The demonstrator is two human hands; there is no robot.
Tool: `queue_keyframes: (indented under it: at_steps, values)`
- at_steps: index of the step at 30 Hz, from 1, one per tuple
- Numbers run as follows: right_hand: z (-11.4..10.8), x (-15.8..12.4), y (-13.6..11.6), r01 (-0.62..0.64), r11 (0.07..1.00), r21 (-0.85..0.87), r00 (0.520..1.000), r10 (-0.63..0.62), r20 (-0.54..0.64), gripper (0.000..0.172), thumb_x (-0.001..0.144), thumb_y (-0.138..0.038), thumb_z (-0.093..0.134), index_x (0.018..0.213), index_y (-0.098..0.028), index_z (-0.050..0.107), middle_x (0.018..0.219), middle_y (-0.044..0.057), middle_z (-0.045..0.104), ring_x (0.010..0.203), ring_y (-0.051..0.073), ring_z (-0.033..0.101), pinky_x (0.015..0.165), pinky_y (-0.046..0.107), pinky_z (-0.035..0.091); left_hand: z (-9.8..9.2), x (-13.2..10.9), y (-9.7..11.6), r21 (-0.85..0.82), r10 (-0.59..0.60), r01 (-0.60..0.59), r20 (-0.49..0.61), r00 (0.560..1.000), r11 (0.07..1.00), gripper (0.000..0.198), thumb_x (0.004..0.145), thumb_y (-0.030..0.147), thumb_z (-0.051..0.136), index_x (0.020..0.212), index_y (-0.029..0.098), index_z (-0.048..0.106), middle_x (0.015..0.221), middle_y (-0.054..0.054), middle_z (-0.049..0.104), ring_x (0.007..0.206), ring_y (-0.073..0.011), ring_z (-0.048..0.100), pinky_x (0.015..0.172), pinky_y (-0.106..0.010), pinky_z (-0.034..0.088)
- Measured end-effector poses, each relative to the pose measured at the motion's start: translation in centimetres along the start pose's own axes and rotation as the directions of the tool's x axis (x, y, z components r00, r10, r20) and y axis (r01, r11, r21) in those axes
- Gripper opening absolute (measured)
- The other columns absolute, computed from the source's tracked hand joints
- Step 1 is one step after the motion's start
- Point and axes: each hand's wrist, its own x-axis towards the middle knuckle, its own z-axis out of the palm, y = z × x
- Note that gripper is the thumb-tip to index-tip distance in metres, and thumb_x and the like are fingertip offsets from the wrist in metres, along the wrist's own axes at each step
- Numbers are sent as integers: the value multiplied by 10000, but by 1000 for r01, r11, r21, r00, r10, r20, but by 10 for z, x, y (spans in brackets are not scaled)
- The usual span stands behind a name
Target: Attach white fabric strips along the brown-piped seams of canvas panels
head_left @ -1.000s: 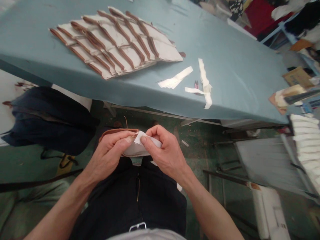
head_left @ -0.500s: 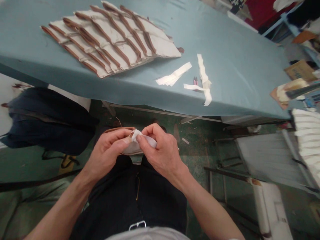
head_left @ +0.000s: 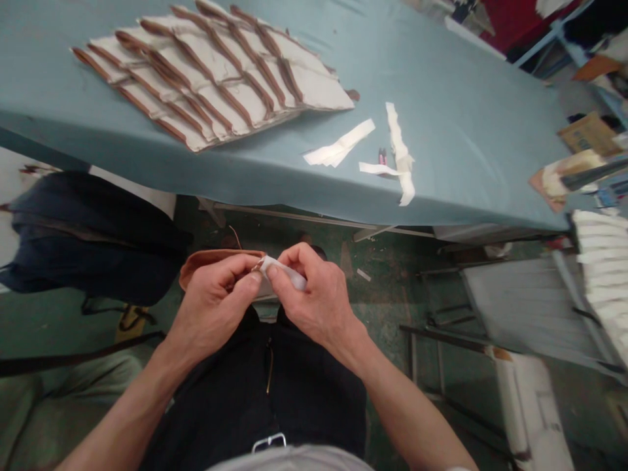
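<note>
Above my lap, both hands pinch one small piece of white fabric with brown edging. My left hand (head_left: 216, 297) is closed on its left part, and the brown fabric (head_left: 201, 260) curves out behind the fingers. My right hand (head_left: 314, 288) is closed on the white fabric (head_left: 294, 278), thumb pressed on a folded edge close to the left fingertips. A thin brown cord or thread end (head_left: 234, 237) sticks up behind the left hand. The fingers hide most of the piece.
On the blue-covered table (head_left: 471, 131) ahead lie a fanned stack of white pieces with brown edges (head_left: 220, 72), white strips (head_left: 341, 144) and a small pink-and-dark object (head_left: 382, 156). Dark cloth (head_left: 93, 235) hangs at left. Metal frames (head_left: 451, 333) stand at right.
The held piece has turned a little in my hands: more brown shows behind the left hand, less white below the fingers. The white edge looks folded flatter. Both hands keep their grip.
</note>
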Motion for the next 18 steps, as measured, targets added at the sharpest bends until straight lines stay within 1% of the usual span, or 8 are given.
queue_keyframes:
  at_steps: [4,7,13,18]
  values:
    - [-2,0,-3,36,999,-16,999,-36,-38,293,973,-490,580,814,-246,614,621,-40,594,541,127,494,612,274,334,-2,-1,8,26,46,-46,3,999,999,277,910,362,580,894,208,811,876,-36,849,797,-228,763,729,-287,605]
    - [-1,0,-3,39,999,-26,997,-41,-63,294,976,-470,557,796,-244,607,618,-36,585,548,125,489,616,276,333,-2,-2,8,35,63,-63,-8,998,997,274,923,351,580,904,213,815,876,-30,852,787,-221,765,718,-279,600]
    - [2,0,-3,-33,999,-10,997,32,-71,297,924,-485,604,747,-248,580,601,-46,554,557,133,485,615,285,322,0,-5,6,62,87,-84,-41,995,995,266,929,343,582,903,216,815,860,-13,856,743,-202,762,681,-262,585]
    - [5,1,-1,-97,988,118,994,103,-43,292,891,-462,630,713,-249,537,586,-66,515,551,127,470,601,287,322,1,-7,8,114,134,-127,-60,989,985,266,932,319,568,891,214,809,807,-3,850,685,-190,756,630,-258,560]
